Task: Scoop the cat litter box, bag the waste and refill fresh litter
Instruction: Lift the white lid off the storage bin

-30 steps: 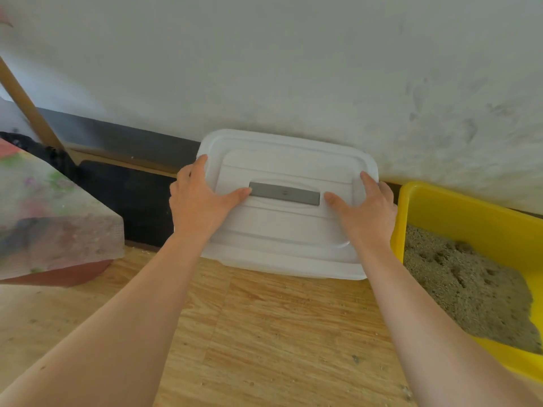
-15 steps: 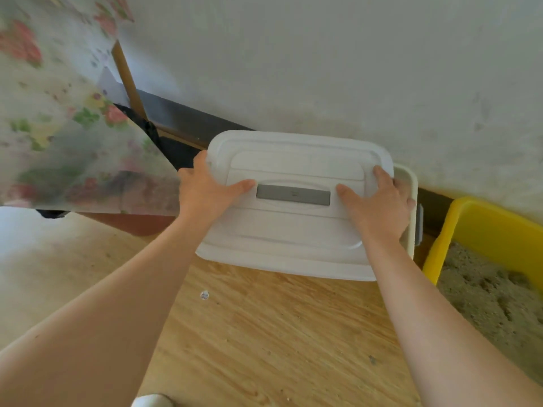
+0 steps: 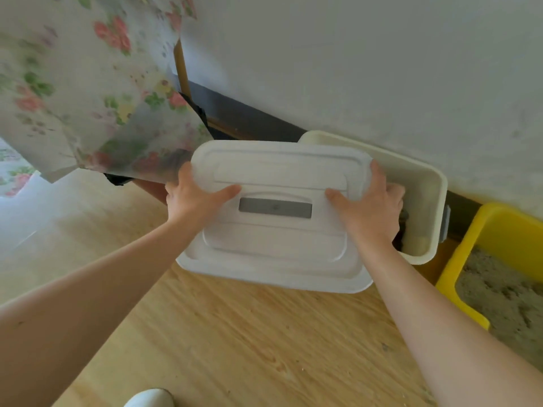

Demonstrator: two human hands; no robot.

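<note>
l hand [image 3: 188, 198] + r hand [image 3: 367, 210] grip white rectangular plastic lid [image 3: 279, 239], thumbs on top, fingers curled over edges; lid half off cream plastic bin [image 3: 423, 171]. keep level, set aside, away from yellow plastic litter box [image 3: 499, 230].

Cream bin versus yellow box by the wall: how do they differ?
The cream bin is pale and partly covered by a white lid; the yellow box is bright and uncovered. The yellow box shows sandy litter; the bin's contents are mostly hidden. Both sit on the floor against the wall.
</note>
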